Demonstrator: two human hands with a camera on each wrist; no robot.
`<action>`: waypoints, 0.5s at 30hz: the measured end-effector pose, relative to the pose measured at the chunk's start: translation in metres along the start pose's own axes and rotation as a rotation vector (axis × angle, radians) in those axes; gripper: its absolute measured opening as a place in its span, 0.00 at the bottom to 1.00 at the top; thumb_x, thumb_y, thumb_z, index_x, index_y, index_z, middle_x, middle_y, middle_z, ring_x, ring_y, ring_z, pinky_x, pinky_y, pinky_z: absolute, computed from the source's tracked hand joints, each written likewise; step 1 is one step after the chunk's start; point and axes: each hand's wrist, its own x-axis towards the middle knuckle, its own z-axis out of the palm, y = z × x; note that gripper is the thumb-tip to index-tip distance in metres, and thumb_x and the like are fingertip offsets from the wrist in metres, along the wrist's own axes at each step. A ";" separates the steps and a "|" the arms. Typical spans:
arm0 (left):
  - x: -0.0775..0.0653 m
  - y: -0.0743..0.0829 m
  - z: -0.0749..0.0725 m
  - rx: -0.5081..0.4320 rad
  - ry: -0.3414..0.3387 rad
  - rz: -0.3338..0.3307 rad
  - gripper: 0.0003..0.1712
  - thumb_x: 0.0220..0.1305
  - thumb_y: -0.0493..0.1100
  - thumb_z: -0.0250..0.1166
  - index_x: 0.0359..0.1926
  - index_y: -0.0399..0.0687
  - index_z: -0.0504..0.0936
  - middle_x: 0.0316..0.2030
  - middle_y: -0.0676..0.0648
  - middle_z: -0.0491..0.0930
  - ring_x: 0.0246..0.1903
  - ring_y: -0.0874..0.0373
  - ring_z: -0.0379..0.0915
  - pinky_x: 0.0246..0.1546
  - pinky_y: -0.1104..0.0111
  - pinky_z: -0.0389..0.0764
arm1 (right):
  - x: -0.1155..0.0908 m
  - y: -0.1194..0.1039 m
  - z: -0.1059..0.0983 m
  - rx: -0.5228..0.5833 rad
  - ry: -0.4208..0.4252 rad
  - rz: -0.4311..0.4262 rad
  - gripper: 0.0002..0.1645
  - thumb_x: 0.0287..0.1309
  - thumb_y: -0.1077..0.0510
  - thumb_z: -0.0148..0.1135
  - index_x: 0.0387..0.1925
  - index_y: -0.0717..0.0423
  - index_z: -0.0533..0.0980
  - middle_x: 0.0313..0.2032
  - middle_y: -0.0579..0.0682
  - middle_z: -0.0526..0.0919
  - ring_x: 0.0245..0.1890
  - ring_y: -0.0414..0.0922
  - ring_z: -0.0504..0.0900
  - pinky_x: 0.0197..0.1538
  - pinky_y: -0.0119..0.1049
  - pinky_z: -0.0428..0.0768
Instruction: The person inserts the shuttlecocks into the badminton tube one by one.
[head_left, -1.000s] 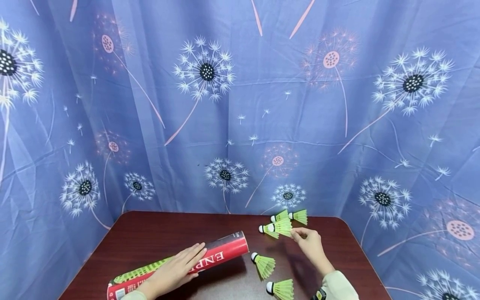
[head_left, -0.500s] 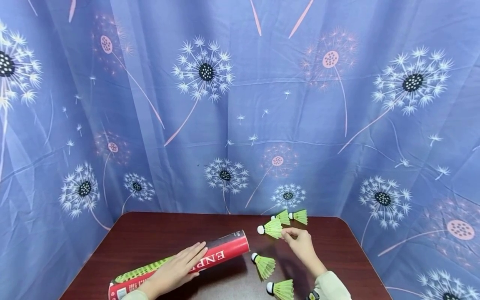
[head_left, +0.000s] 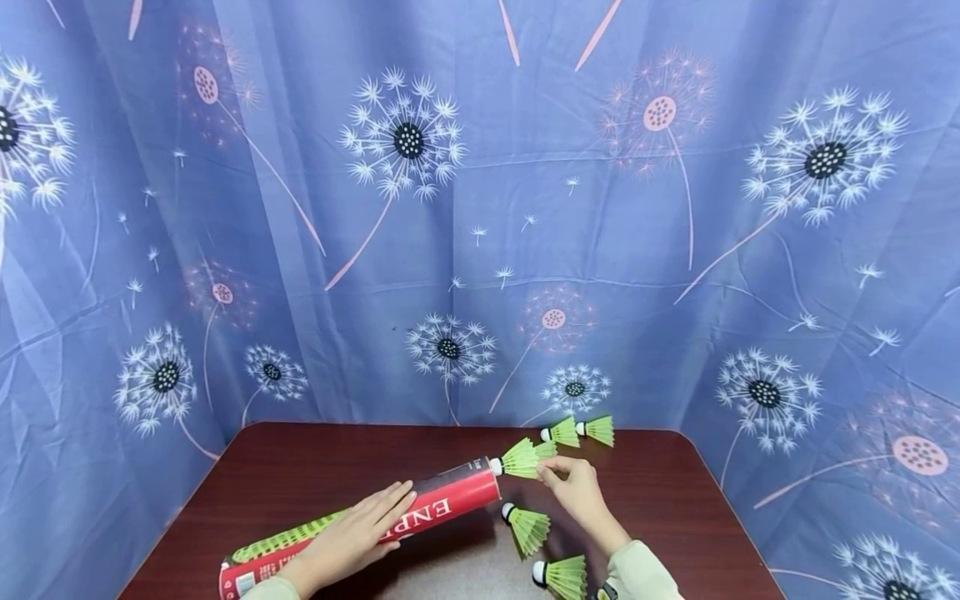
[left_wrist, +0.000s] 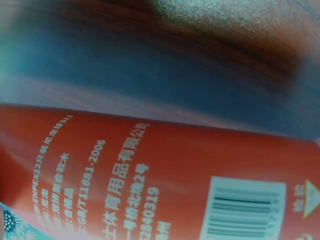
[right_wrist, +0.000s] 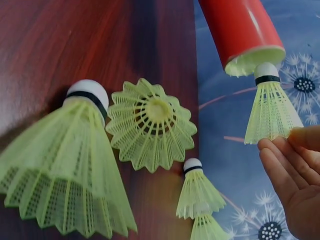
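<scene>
A red and black shuttlecock tube (head_left: 457, 497) lies slantwise on the table, its open end facing right and raised slightly. My left hand (head_left: 352, 537) lies over its middle and holds it, fingers across the top and thumb on the near side. My right hand (head_left: 579, 492) pinches the skirt edge of a yellow-green shuttlecock (head_left: 519, 459). In the right wrist view the white cork of this shuttlecock (right_wrist: 272, 107) is at the mouth of the tube (right_wrist: 245, 32). The left wrist view has the printed red tube wall (left_wrist: 165, 170) close up. Green netted skirts show along the tube's far side.
Two loose shuttlecocks, one lower (head_left: 562, 577) and one above it (head_left: 528, 530), lie near the tube's mouth. Two more, a left one (head_left: 562, 431) and a right one (head_left: 598, 430), lie at the table's back edge. Another (head_left: 546, 450) is partly hidden behind the held one. A patterned blue curtain (head_left: 480, 208) hangs around.
My right hand has moved left with the shuttlecock, bringing its cork from above the table to the tube's mouth. The left hand and tube have stayed nearly still.
</scene>
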 end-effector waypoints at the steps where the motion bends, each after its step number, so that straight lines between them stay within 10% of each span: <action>1: 0.000 0.000 0.000 -0.002 0.006 0.003 0.50 0.44 0.46 0.77 0.67 0.36 0.66 0.65 0.38 0.67 0.60 0.44 0.69 0.71 0.73 0.40 | 0.000 0.000 0.001 0.000 -0.005 0.003 0.04 0.53 0.67 0.67 0.28 0.57 0.85 0.22 0.46 0.85 0.23 0.35 0.81 0.27 0.28 0.79; 15: 0.004 0.000 0.001 -0.012 0.023 0.018 0.47 0.47 0.47 0.76 0.67 0.36 0.67 0.65 0.37 0.67 0.59 0.43 0.70 0.71 0.72 0.42 | -0.006 -0.008 0.013 0.036 -0.079 -0.058 0.03 0.55 0.64 0.67 0.29 0.58 0.85 0.24 0.46 0.86 0.26 0.36 0.82 0.29 0.29 0.79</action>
